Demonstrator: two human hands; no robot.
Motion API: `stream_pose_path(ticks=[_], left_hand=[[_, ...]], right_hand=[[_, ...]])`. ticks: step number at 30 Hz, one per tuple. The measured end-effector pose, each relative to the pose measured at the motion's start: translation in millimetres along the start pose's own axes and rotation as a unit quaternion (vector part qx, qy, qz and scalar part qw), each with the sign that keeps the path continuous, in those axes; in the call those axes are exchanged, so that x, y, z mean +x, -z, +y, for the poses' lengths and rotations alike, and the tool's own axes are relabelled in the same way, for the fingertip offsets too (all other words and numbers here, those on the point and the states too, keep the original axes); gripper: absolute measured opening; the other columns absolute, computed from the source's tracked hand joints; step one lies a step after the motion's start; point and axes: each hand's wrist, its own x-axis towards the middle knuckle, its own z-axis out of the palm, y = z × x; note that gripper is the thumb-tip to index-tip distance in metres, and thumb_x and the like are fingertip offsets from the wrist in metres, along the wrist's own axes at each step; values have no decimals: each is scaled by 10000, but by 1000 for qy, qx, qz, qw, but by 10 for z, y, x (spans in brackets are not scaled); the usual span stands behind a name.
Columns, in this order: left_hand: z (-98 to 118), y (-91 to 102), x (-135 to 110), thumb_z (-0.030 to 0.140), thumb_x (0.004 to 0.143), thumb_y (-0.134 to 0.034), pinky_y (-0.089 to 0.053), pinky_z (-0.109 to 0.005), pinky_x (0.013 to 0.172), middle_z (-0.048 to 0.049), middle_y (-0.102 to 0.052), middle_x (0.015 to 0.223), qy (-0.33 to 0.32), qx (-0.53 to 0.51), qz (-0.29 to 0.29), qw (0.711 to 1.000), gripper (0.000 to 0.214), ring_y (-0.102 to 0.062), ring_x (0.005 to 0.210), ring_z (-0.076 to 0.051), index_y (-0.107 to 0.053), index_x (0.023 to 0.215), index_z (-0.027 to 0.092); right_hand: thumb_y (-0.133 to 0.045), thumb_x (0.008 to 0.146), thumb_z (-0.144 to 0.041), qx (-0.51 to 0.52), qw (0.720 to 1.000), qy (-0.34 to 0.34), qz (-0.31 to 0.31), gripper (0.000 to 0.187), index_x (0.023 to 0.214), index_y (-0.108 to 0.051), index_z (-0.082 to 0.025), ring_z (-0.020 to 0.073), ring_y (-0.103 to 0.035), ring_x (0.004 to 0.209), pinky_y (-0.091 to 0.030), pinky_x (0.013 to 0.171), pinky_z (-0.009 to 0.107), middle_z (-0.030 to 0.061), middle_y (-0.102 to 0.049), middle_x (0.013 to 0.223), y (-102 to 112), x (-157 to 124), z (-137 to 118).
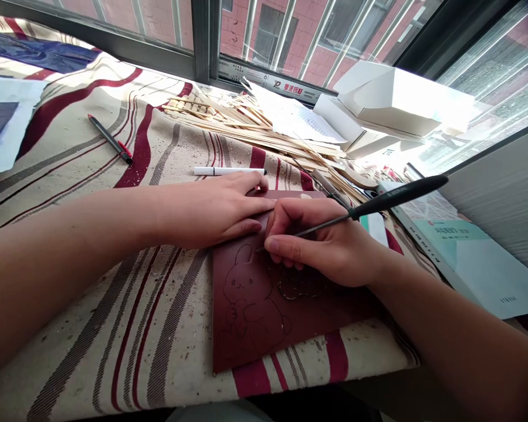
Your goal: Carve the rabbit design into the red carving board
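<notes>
A flat reddish-brown board lies on the striped cloth, with a rabbit drawn on it in dark lines. Some cut lines with pale crumbs show to the right of the drawing. My right hand is closed round the metal shaft of a carving tool with a black handle. Its tip is beside the rabbit's ear; whether it touches the surface I cannot tell. My left hand rests across the board's upper left edge, fingers stretched out, close to the right fingertips. A white marker lies just beyond it.
Small crumbs dot the striped cloth. A black-and-red pen lies at left. Thin wooden strips, papers and a white box stand along the window. A book lies at right.
</notes>
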Motion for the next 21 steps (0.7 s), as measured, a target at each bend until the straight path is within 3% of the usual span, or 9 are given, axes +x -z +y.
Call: stream_pose_path(ticks=[7, 12, 17, 21], left_hand=[[-10, 0, -3, 594, 1096, -317, -474, -572, 1266, -205, -568, 1571, 10, 3, -11, 1000, 575, -578, 1443, -386, -726, 1320, 257], [-21, -4, -15, 556, 1105, -347, -457, -574, 1282, -189, -558, 1599, 4, 5, -3, 1000, 542, -534, 1496, -382, -697, 1405, 271], [-13, -4, -3, 554, 1101, -368, -457, -564, 1281, -199, -572, 1580, 9, -8, -4, 1000, 534, -575, 1449, -383, -724, 1358, 250], [-5, 4, -4, 527, 1112, -364, -434, -562, 1300, -199, -560, 1597, 11, 5, -13, 1000, 527, -533, 1494, -378, -705, 1396, 243]], right_hand=[[-774, 946, -221, -32, 999, 34, -5, 200, 789, -662, -171, 106, -604, 657, -484, 624, 239, 1, -711, 725, 9, -8, 19], [-786, 948, -233, -49, 997, 61, -8, 203, 788, -678, -170, 118, -607, 719, -480, 670, 252, 10, -718, 759, 4, -6, 32], [-770, 952, -208, -45, 998, 45, -3, 188, 794, -677, -167, 105, -608, 689, -480, 659, 238, -10, -707, 716, 14, -6, 24], [-769, 951, -210, -48, 996, 70, -15, 196, 786, -676, -161, 104, -614, 714, -487, 681, 234, -6, -710, 737, 20, -12, 16]])
